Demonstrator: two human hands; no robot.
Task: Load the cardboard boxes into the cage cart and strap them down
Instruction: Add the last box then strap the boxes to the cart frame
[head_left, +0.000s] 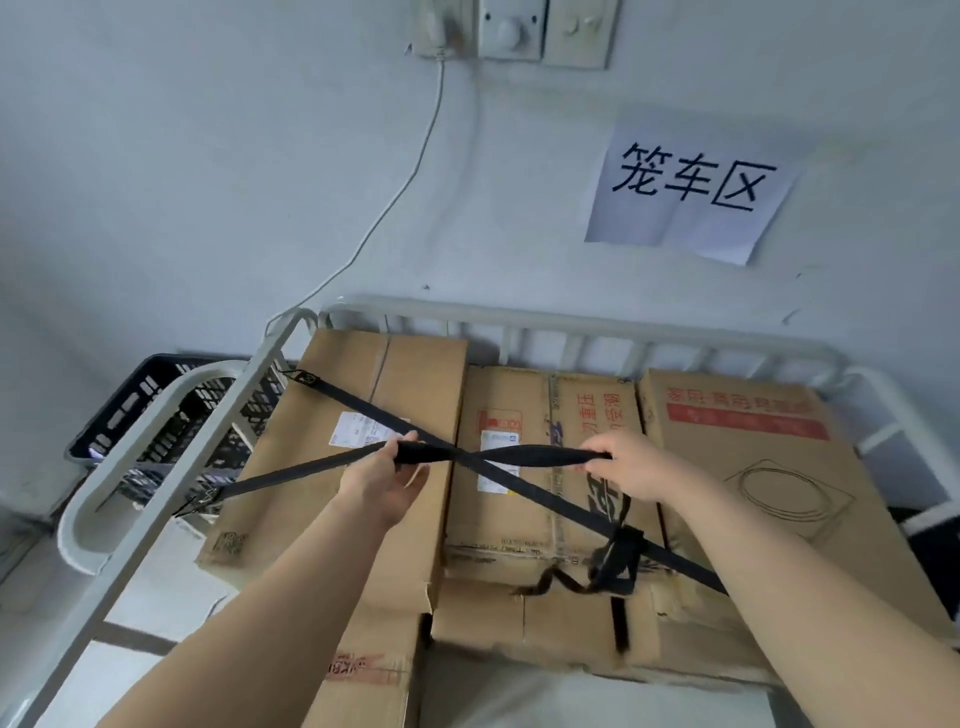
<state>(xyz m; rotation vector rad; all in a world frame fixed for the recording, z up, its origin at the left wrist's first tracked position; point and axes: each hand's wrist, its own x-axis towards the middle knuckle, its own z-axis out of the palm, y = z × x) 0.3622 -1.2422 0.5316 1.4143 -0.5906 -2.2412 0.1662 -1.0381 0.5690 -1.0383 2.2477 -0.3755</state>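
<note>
White metal-tube cage cart (571, 325) holds three brown cardboard boxes (550, 467) side by side, filling it from left rail to right rail. One flat black webbing strap (545, 496) lies diagonally across the box tops, hooked at the far-left corner. Left hand (387, 480) and right hand (631, 465) each have a closed grip on a second black strap (498, 456), stretched between them above the middle box, its end hooked to the left rail.
</note>
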